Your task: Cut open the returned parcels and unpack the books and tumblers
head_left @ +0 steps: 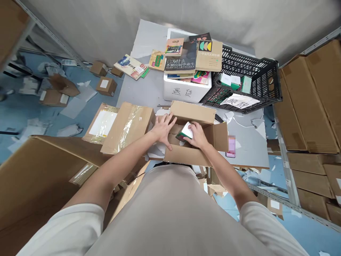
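Observation:
An open cardboard box (190,153) stands at the front of the table, its flaps folded outward. My right hand (197,136) reaches into it and grips a small white and green box (187,131), which is tilted. My left hand (163,129) has its fingers spread over the left side of the cardboard box and holds nothing. Whether its palm presses on the flap there I cannot tell. Some white paper shows inside the cardboard box, partly hidden beneath the small box.
Behind stand a white foam box (183,90) piled with books and a black plastic crate (263,85) holding small green and white boxes. Taped cartons (128,124) lie to the left. A phone (230,146) lies at right. A large open carton (39,170) is at lower left.

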The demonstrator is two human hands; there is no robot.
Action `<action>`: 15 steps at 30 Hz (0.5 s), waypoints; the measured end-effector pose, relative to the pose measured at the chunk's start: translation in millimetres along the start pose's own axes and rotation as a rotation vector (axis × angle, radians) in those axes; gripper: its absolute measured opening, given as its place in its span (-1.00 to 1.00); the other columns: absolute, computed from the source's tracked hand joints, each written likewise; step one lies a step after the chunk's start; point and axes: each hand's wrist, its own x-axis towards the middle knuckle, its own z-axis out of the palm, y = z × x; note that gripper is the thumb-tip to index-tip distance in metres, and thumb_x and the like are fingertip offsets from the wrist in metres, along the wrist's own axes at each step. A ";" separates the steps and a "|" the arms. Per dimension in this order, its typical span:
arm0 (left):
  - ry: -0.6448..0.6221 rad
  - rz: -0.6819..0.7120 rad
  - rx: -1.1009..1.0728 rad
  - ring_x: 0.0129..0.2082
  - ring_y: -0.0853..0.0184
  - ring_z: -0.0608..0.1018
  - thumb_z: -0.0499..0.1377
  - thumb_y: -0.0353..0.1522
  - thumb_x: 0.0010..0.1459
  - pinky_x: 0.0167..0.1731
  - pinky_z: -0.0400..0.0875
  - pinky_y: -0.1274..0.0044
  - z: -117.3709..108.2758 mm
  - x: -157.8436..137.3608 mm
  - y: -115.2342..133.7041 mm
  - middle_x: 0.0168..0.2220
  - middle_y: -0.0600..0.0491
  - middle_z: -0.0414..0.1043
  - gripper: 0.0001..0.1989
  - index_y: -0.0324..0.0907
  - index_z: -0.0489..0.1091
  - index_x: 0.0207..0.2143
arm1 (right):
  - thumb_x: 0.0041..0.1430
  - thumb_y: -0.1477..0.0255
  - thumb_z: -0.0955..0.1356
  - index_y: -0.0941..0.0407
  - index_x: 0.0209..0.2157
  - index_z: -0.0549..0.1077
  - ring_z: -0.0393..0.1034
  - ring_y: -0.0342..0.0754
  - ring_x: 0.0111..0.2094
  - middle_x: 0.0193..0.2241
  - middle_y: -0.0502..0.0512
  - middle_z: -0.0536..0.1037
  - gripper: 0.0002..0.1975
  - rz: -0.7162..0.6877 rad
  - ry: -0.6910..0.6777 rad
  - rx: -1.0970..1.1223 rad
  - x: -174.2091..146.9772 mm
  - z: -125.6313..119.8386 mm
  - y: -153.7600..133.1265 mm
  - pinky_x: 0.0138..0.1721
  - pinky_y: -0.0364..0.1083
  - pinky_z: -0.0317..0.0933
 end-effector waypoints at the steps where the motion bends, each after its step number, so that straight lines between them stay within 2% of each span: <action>1: 0.001 -0.003 0.002 0.32 -0.36 -0.32 0.28 0.24 -0.52 0.16 -0.38 -0.13 0.7 -0.4 0.8 0.38 -0.28 -0.65 0.55 -0.25 -0.43 0.37 | -0.02 0.20 0.43 0.08 -0.12 0.30 0.23 0.24 0.05 0.02 0.30 0.34 -0.54 -0.006 -0.023 0.008 -1.8 -2.1 -0.8 0.05 0.20 0.16; 3: 0.000 -0.014 0.002 0.31 -0.38 -0.33 0.28 0.24 -0.51 0.13 -0.40 -0.17 1.5 0.2 2.1 0.38 -0.27 -0.65 0.54 -0.24 -0.43 0.37 | 0.01 0.24 0.42 0.07 -0.14 0.30 0.30 0.18 -0.04 -0.08 0.25 0.41 -0.60 -0.039 -0.016 0.034 -3.1 -14.4 -1.8 0.01 0.15 0.21; 5: 0.002 -0.034 -0.001 0.31 -0.38 -0.34 0.27 0.24 -0.49 0.11 -0.42 -0.20 0.3 4.8 1.7 0.37 -0.28 -0.67 0.52 -0.23 -0.43 0.37 | -0.01 0.23 0.43 0.07 -0.18 0.30 0.33 0.17 -0.05 -0.11 0.24 0.43 -0.61 -0.089 0.089 0.049 -2.9 -40.1 -4.1 0.00 0.14 0.22; 9: 0.002 -0.068 0.003 0.30 -0.39 -0.41 0.29 0.23 -0.48 0.10 -0.46 -0.20 -12.1 31.6 -9.1 0.37 -0.27 -0.70 0.50 -0.19 -0.39 0.37 | -0.05 0.20 0.46 0.04 -0.18 0.28 0.31 0.21 0.04 -0.04 0.23 0.41 -0.56 -0.201 0.394 0.058 -15.0 -127.4 -17.4 0.02 0.16 0.21; 12: -0.015 -0.092 0.007 0.30 -0.38 -0.46 0.29 0.22 -0.44 0.10 -0.52 -0.19 -30.8 58.0 -22.1 0.38 -0.23 -0.66 0.45 -0.17 -0.35 0.37 | -0.12 0.22 0.51 0.02 -0.15 0.26 0.30 0.24 0.08 0.01 0.22 0.40 -0.47 -0.225 0.498 0.071 -47.4 -193.0 -34.2 0.01 0.19 0.23; 14: -0.008 -0.113 -0.017 0.30 -0.35 -0.46 0.27 0.21 -0.36 0.09 -0.53 -0.19 -45.3 69.4 -28.1 0.39 -0.22 -0.61 0.38 -0.16 -0.30 0.37 | -0.15 0.24 0.52 0.01 -0.14 0.25 0.34 0.23 0.05 0.01 0.22 0.40 -0.44 -0.246 0.486 0.098 -78.1 -217.7 -45.4 -0.03 0.18 0.27; 15: 0.009 -0.116 -0.038 0.31 -0.33 -0.45 0.25 0.21 -0.31 0.10 -0.53 -0.19 -52.1 71.8 -29.6 0.39 -0.22 -0.58 0.32 -0.16 -0.28 0.37 | -0.15 0.25 0.53 0.00 -0.14 0.25 0.36 0.22 0.03 0.02 0.23 0.40 -0.44 -0.255 0.448 0.106 -94.5 -222.1 -50.0 -0.05 0.17 0.29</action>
